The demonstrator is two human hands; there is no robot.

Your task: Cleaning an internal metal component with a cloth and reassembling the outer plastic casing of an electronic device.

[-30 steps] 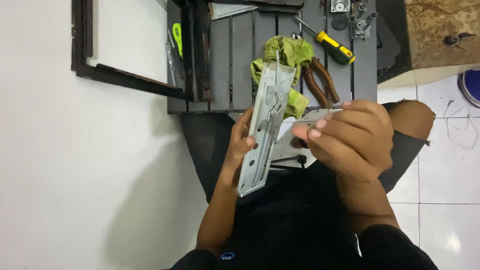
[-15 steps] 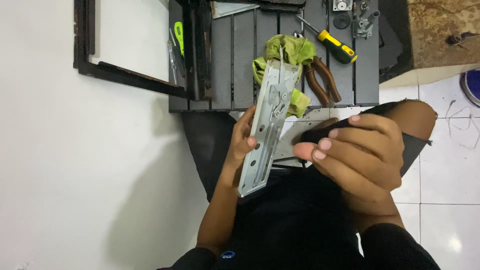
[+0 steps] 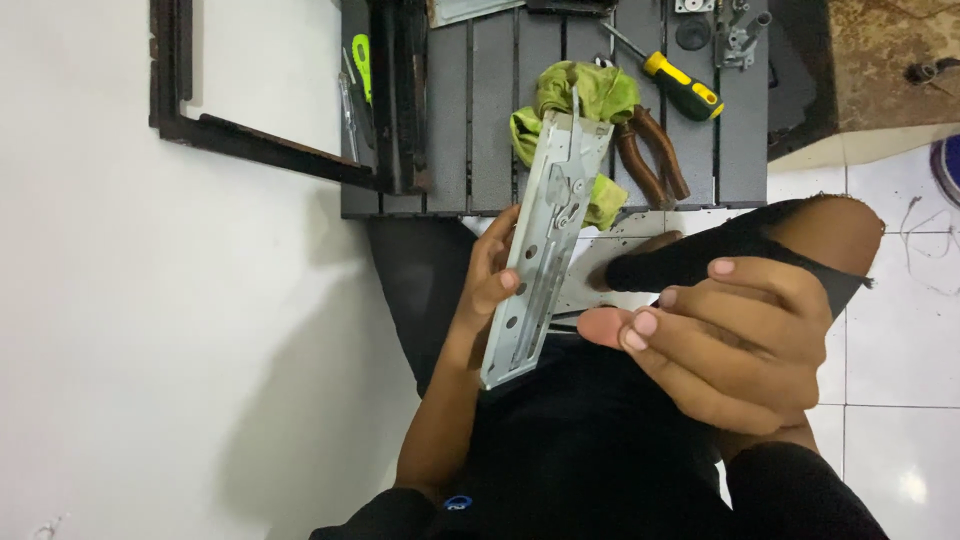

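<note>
My left hand [image 3: 487,290] grips a long grey metal rail [image 3: 545,250] with holes and slots, held nearly upright and tilted right. Its top end overlaps a green cloth [image 3: 585,90]. My right hand [image 3: 730,340] hovers close to the camera just right of the rail, fingers curled and thumb against the fingertips, with nothing visible in it. Behind it a flat pale metal plate [image 3: 610,265] lies by my lap, and the hand is off the plate.
A dark slatted bench [image 3: 460,120] carries the green cloth, brown-handled pliers [image 3: 655,160], a yellow-and-black screwdriver [image 3: 680,85], a green-handled tool [image 3: 362,60] and small metal parts [image 3: 735,35]. A dark wooden frame [image 3: 260,145] lies to its left on the white floor. My knee [image 3: 830,230] is at right.
My right hand let go of the pale plate and pulled back toward the camera, fingers curling in. The left hand and the rail stayed almost still.
</note>
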